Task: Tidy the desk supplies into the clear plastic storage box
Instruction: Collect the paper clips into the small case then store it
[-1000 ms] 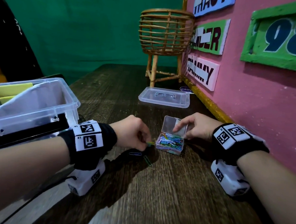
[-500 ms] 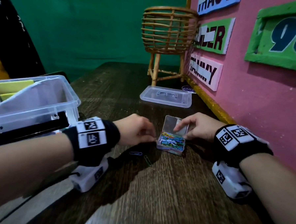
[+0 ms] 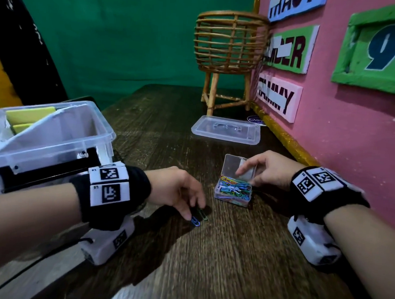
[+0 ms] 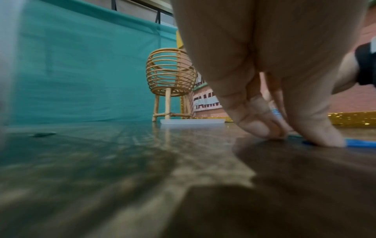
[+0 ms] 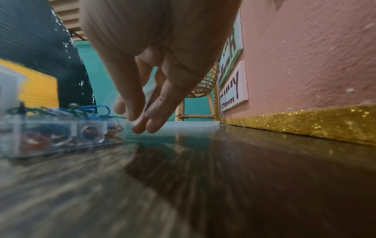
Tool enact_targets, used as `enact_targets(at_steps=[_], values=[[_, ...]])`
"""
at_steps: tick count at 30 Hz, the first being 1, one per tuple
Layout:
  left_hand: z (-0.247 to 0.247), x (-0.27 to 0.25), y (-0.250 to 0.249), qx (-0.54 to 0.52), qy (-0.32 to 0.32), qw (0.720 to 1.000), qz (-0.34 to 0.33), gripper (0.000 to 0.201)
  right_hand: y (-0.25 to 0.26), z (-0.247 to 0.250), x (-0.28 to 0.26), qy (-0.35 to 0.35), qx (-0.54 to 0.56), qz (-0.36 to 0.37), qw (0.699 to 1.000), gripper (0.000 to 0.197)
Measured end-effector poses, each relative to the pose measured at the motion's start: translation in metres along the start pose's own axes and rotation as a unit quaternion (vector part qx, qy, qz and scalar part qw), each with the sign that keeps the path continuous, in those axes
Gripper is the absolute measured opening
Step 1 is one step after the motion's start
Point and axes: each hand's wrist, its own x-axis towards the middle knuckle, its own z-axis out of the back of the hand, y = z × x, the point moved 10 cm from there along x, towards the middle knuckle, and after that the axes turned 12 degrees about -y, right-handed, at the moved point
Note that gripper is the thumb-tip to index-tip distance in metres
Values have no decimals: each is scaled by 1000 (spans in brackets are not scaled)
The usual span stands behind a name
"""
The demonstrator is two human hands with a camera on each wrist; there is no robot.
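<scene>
The left hand point(image 3: 178, 191) has been brought from the paperclip case point(image 3: 233, 190) down to its 7 o'clock; fingertips point(image 4: 317, 138) press, perhaps pinch, two loose clips point(image 3: 198, 219). The lid point(image 3: 240, 167) is held open by the right hand point(image 3: 268, 171); the storage box point(image 3: 97, 125) waits at 9 o'clock.

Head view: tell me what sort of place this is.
Probably a classroom or craft corner, set up as a recording spot. A pink wall bears handmade name signs and a gold glitter border; a green backdrop cloth hangs behind the wooden desk, where a small rattan basket stand sits.
</scene>
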Motion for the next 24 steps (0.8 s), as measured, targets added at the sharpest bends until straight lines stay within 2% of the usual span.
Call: enact_targets(at_steps=[3,8,13,16,21,24], values=[[-4,9,-9,14,-2,1000,-9,43,1,-1,1,6,6,5,1000,43],[-7,16,-18,46,-3,998,-32,20,-1,-1,2,6,4,8,1000,50],[-22,18,-27,111,27,992,-49,22,1,-1,1,3,8,7,1000,51],[-24,19,-29,109,27,992,-52,20,-1,-1,3,-3,4,4,1000,52],[-12,22,-32,89,-21,995,-48,13,2,0,2,-6,0,16,1000,48],[17,27,-40,74,-134,986,-62,9,7,6,1,-31,-2,30,999,44]])
